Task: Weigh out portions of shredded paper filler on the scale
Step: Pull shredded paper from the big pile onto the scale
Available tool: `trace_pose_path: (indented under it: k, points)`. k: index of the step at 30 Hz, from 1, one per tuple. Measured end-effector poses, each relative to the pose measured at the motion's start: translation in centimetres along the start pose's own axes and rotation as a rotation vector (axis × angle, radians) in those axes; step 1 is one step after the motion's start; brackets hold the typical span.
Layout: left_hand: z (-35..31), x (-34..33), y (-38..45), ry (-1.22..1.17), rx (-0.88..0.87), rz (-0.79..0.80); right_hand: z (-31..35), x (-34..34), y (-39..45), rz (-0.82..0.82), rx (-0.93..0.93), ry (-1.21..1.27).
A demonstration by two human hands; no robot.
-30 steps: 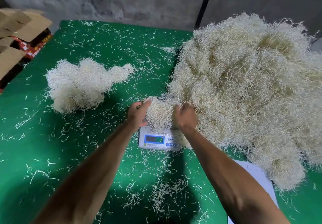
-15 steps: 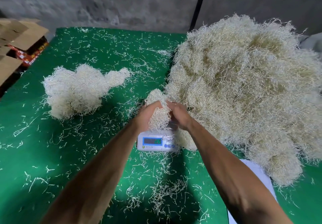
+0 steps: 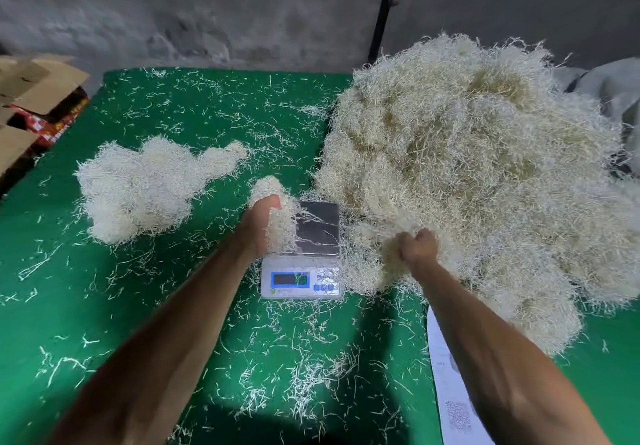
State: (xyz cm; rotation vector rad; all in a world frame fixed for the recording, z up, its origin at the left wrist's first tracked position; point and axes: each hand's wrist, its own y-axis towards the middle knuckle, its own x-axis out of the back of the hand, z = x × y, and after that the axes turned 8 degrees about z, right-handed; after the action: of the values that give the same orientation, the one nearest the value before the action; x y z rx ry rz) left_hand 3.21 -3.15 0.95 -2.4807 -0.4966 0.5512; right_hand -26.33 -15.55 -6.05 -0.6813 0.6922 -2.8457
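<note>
Green table cover (image 3: 104, 306) littered with paper shreds. Digital scale (image 3: 301, 280) near centre, platform nearly bare. Left hand (image 3: 261, 226) raised at the scale's left edge, fingers curled round a shredded paper clump (image 3: 277, 212). Right hand (image 3: 417, 248) fisted into big filler pile (image 3: 485, 174). Portion heap (image 3: 138, 188) far left.

left hand (image 3: 260, 226) gripping filler clump (image 3: 273, 216), scale (image 3: 306, 254) bare

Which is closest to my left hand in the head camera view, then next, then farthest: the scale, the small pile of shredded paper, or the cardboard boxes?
From the left hand, which grips a clump of filler:
1. Scale, right beside it, just to its right.
2. Small pile of shredded paper, to its left on the green table.
3. Cardboard boxes, off the table's far left edge.
</note>
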Motion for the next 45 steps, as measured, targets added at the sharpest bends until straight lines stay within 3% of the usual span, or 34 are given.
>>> trace_pose_path:
  k: [3,5,8,11,15,17,22,24,28,32,34,37,40,43,45]
  points:
    - [1.2,-1.1,0.5,0.143,0.105,-0.160,-0.1,0.1,-1.1,0.059,0.223,-0.768]
    - [2.2,-1.7,0.8,0.250,0.120,-0.216,0.2,-0.1,-1.5,0.018,0.368,-1.122]
    - [3.2,-2.4,0.8,0.197,0.077,-0.211,1.2,-1.5,-2.3,-0.125,0.690,-1.015]
    - [3.6,-2.5,1.0,0.116,0.037,-0.208,1.7,-3.8,-3.3,0.037,0.835,-0.862]
    - [3.8,-2.1,1.0,0.209,0.072,-0.207,-1.9,-5.7,-3.7,0.427,0.651,-1.170]
    - [3.4,-1.7,1.0,0.224,0.066,-0.256,-4.0,-5.6,-3.4,0.514,0.531,-1.313]
    - [3.4,-0.5,1.5,0.224,0.029,-0.253,-4.3,-4.7,-3.1,0.166,0.304,-1.334]
    - [3.2,-0.7,1.5,0.248,0.030,-0.234,-3.3,-4.5,-2.7,0.112,0.268,-1.358]
    - [3.2,-1.1,1.5,0.235,0.013,-0.159,0.0,-4.8,-2.4,0.064,0.571,-1.197]
    - [3.2,-1.7,1.4,0.083,0.012,-0.060,4.2,-7.4,-3.6,-0.008,0.877,-0.785]
    - [2.9,-2.1,1.3,0.010,-0.005,-0.049,6.0,-9.1,-4.5,0.159,0.822,-0.589]
    - [2.5,-1.9,1.6,0.102,-0.022,0.005,7.8,-11.3,-5.8,0.519,0.563,-0.306]
    - [2.0,-1.0,1.4,0.175,-0.046,-0.028,7.9,-11.9,-5.7,0.520,0.425,-0.087]
    - [1.6,0.9,1.3,0.166,-0.097,-0.125,7.6,-11.5,-3.6,0.398,0.240,0.166]
    - [1.7,2.0,1.6,0.235,-0.087,-0.132,7.6,-11.4,-2.8,0.336,0.173,0.211]
